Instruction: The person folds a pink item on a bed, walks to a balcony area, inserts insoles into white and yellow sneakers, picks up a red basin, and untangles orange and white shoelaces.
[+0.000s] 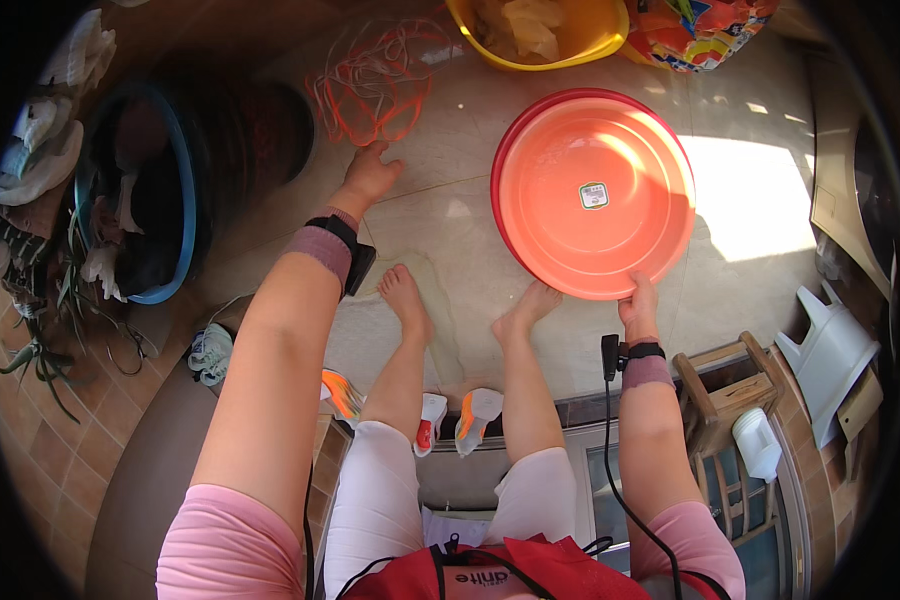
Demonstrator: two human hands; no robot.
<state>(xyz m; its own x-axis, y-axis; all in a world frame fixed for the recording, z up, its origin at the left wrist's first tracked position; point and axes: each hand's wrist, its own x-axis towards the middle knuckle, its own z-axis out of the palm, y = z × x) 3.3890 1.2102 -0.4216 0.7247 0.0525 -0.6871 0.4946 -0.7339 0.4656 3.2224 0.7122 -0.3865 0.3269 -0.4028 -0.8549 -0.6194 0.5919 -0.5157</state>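
My right hand (640, 304) grips the near rim of a round orange plastic basin (562, 225), with the thumb over its edge. A label sticker (594, 196) is stuck to the basin's floor. Behind it a red basin (501, 191) shows along the left and upper rim. My left hand (370, 178) reaches out over the floor to the left, thumb and index finger apart, with nothing visible in it. Just beyond its fingertips lies a tangle of orange strands and pale cord (379, 86); whether they touch, I cannot tell.
A yellow tub (547, 61) and a colourful plastic bag (701, 37) stand at the top. To the left, a blue-rimmed tub (187, 202) holds dark cloth. Shoes (480, 416) lie by my bare feet. A wooden stool (731, 397) and a white plastic stool (832, 352) are at right.
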